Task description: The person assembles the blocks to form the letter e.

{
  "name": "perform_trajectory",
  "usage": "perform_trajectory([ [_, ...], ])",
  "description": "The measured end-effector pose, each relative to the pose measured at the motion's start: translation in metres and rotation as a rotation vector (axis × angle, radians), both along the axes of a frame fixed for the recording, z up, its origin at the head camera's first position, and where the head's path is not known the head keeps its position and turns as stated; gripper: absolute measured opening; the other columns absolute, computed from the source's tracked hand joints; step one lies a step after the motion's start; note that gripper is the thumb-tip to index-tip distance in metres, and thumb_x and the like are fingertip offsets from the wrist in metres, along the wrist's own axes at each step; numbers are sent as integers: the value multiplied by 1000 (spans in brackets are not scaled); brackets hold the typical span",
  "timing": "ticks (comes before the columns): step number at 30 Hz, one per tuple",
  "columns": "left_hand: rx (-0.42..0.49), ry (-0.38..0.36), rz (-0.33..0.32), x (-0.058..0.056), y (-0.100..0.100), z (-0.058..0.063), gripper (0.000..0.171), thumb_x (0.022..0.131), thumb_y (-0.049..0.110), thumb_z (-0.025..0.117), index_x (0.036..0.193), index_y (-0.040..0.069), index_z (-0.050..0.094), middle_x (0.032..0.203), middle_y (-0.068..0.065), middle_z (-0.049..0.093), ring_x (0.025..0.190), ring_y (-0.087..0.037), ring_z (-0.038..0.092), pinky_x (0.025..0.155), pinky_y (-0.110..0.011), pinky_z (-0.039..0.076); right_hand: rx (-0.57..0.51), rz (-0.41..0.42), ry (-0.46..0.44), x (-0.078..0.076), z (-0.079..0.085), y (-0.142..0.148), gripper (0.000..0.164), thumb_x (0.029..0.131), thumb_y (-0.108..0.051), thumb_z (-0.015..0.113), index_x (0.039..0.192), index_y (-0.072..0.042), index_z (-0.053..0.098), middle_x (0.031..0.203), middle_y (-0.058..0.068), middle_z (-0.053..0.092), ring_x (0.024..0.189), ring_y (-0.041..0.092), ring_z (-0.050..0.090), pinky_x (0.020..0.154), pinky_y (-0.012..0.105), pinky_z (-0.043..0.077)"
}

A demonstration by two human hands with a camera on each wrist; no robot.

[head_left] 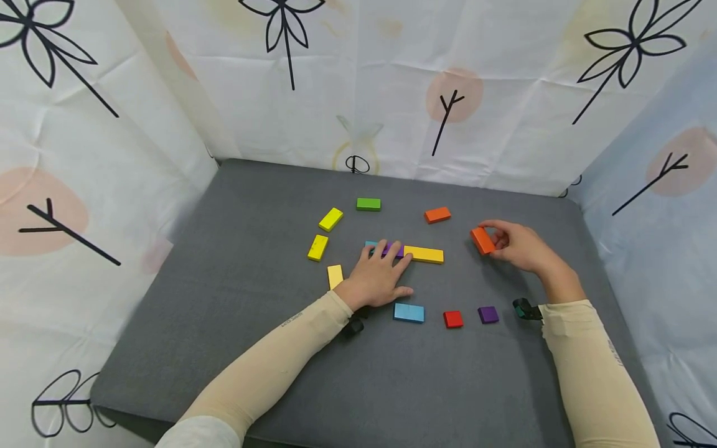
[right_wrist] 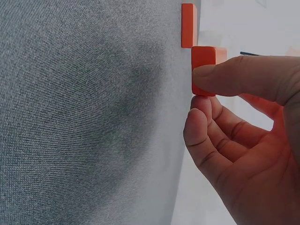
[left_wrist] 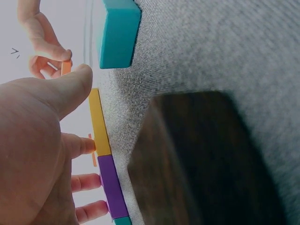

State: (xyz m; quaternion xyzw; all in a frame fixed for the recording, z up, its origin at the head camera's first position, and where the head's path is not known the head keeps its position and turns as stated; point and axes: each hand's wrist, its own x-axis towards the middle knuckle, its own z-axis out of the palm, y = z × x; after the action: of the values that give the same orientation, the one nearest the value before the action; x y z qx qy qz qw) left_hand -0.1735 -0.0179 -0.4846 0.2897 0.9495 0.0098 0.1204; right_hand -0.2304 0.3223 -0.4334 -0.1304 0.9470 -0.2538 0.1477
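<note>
My right hand point(head_left: 521, 249) pinches an orange block point(head_left: 482, 241) between thumb and fingers, above the table on the right. The right wrist view shows the thumb across that orange block point(right_wrist: 204, 63), with the other fingers curled below. My left hand point(head_left: 376, 277) lies spread over a row of blocks in the middle. Its fingertips touch a purple block point(left_wrist: 111, 185) and an amber block point(left_wrist: 99, 124), which join end to end. A teal-blue block point(head_left: 370, 244) forms the row's left end, partly hidden by the fingers. The amber block point(head_left: 426, 255) reaches out to the right.
Around the row lie an orange block point(head_left: 437, 215), a green block point(head_left: 368, 204), two yellow blocks point(head_left: 331, 219), a pale yellow block point(head_left: 335, 275) partly behind the left arm, a light blue piece point(head_left: 409, 313), a red block point(head_left: 453, 320) and a purple block point(head_left: 488, 315). Printed cloth point(head_left: 386, 112) hangs behind the grey table point(head_left: 252, 323).
</note>
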Motion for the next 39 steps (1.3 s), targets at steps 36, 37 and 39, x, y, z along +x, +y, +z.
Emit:
perform_trajectory([
  [36,-5,-35,11,-2,3,1,85,105,72,50,174,26,29,178,-10,20,162,-41,17,127,-64,21,20,24,13,-4,7,-19,63,96,-1,77,155,-3,53,117,21,64,96,33,59,80,49,52],
  [37,-5,-35,11,-2,3,1,86,105,72,50,174,26,29,178,-10,20,162,-41,17,127,-64,21,23,24,14,-5,8,-20,63,96,-1,77,154,-3,54,117,21,64,95,33,59,80,49,52],
  [39,-3,-41,13,-3,3,0,86,105,72,50,175,26,28,179,-10,19,162,-41,16,127,-64,20,28,25,17,-6,9,-21,63,95,-1,77,154,-3,54,117,21,63,95,33,59,80,50,52],
])
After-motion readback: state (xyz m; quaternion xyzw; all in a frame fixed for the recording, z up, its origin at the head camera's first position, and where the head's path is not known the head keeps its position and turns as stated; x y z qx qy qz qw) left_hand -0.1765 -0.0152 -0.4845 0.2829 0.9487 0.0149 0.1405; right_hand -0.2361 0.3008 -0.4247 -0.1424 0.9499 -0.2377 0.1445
